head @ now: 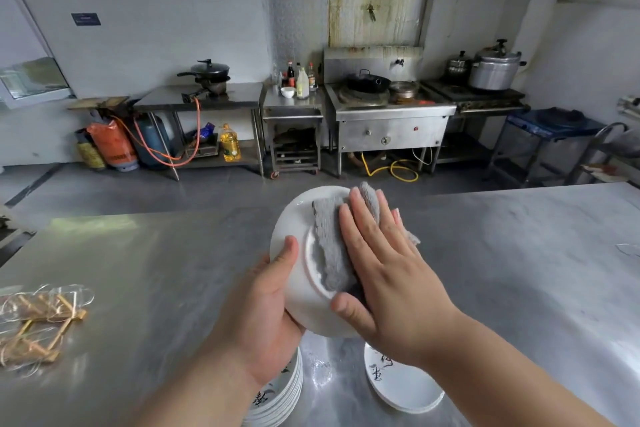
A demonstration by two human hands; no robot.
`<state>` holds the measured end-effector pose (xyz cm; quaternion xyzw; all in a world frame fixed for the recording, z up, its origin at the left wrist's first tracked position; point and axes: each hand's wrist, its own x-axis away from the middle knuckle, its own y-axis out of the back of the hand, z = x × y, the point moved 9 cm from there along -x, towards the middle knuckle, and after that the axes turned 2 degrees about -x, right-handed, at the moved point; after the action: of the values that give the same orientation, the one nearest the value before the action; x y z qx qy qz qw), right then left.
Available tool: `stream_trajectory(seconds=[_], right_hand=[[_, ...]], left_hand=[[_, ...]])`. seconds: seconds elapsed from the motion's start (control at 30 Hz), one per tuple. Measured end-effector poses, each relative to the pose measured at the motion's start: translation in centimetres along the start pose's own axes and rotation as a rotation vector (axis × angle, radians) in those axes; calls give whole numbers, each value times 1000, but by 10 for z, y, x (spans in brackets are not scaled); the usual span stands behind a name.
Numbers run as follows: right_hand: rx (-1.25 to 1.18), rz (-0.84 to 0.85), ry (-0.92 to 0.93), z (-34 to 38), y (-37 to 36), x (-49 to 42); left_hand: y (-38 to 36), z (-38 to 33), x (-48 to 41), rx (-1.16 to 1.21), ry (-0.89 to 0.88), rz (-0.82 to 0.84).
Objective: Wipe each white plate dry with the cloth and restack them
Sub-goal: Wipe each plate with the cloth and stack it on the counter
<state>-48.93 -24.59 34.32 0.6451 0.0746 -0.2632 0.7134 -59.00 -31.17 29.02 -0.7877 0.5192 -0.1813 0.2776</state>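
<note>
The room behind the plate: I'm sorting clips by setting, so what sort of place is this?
Most likely a commercial kitchen: a steel wok range at the far wall, gas cylinders on the floor left of it, and a large pressure cooker to its right.

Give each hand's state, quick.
Left hand: grips the round white ceramic plate by its rim.
Right hand: open, flat, pressing the grey knitted cloth onto it.
</note>
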Motion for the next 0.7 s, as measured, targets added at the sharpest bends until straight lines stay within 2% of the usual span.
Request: stream_trajectory(seconds=[0.13, 0.23, 0.4, 0.47, 0.6, 0.7], right_hand=[[-16, -40, 133, 39, -6, -7], [-3, -18, 208, 41, -14, 11], [12, -6, 123, 12, -13, 23], [-30, -16, 74, 9, -7, 6], [-41, 4, 108, 11, 6, -29], [-109, -61, 39, -8, 18, -35]], left_hand=[[-9, 5, -5, 61, 57, -24], [1, 2, -6, 130, 103, -16], [8, 7, -4, 1, 107, -41], [-3, 15, -3, -8, 111, 0], [-5, 18, -2, -25, 104, -20], [0, 6, -3, -37, 68, -41]])
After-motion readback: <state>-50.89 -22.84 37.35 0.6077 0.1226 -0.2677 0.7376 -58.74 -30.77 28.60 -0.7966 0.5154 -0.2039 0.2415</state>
